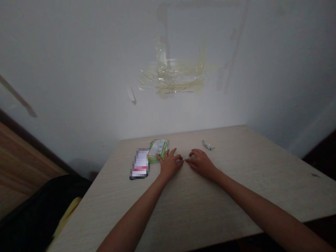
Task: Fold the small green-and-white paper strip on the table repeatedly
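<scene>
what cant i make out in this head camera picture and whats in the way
All in the head view:
Small pale thing between the left hand and right hand: too small, partly hidden by fingertips.
Flat phone-like item: its face is pixelated.
Green packet: print too small; left hand covers part.
Crumpled wrapper: markings too small.
Black cloth: cut off by the left edge.

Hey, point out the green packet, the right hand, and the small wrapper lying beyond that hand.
Green packet (158, 148): head view, printed top face.
Right hand (203, 164): head view, back of the hand.
Small wrapper (208, 145): head view, its middle.
</scene>
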Motion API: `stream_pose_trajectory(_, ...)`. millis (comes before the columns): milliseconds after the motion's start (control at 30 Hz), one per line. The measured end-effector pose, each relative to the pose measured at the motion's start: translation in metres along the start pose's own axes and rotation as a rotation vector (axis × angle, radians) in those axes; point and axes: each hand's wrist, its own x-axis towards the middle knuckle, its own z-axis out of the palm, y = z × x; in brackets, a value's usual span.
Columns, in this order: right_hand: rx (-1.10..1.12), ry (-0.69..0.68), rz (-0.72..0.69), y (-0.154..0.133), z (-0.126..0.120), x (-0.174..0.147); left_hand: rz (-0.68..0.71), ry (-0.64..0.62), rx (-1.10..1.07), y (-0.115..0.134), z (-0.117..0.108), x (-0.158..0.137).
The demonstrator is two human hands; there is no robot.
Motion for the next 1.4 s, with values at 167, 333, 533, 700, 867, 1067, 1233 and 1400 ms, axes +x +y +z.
stream_pose_trajectory(167, 0.002, -0.037, 0.063, -0.002, 0.002, 0.002, 0.0, -0.023, 0.004, 0.0, -0.002, 0.002)
stream_pose_trajectory(333, 0.063, -0.049, 0.081, 0.001, 0.004, 0.004, -0.013, -0.032, 0.004, 0.001, -0.002, 0.005)
stream_pose_trajectory(533, 0.118, -0.015, 0.109, 0.004, 0.003, 0.005, -0.01, -0.004, 0.005, 0.005, 0.0, 0.005)
stream_pose_trajectory(700, 0.096, 0.007, 0.198, 0.002, 0.001, 0.006, -0.028, 0.0, -0.008, 0.007, 0.0, 0.004)
stream_pose_trajectory(867, 0.103, -0.002, 0.259, -0.001, 0.0, 0.007, -0.038, 0.02, -0.023, 0.008, 0.001, 0.004)
stream_pose_trajectory(1067, 0.116, -0.008, 0.29, 0.0, -0.003, 0.006, -0.046, 0.023, -0.01, 0.01, 0.0, 0.003)
stream_pose_trajectory(1233, 0.106, -0.004, 0.296, 0.003, 0.0, 0.005, -0.041, 0.037, -0.006, 0.01, 0.001, 0.002)
stream_pose_trajectory(1400, 0.155, 0.053, 0.21, 0.004, 0.0, 0.002, -0.039, 0.047, -0.012, 0.009, 0.002, 0.0)
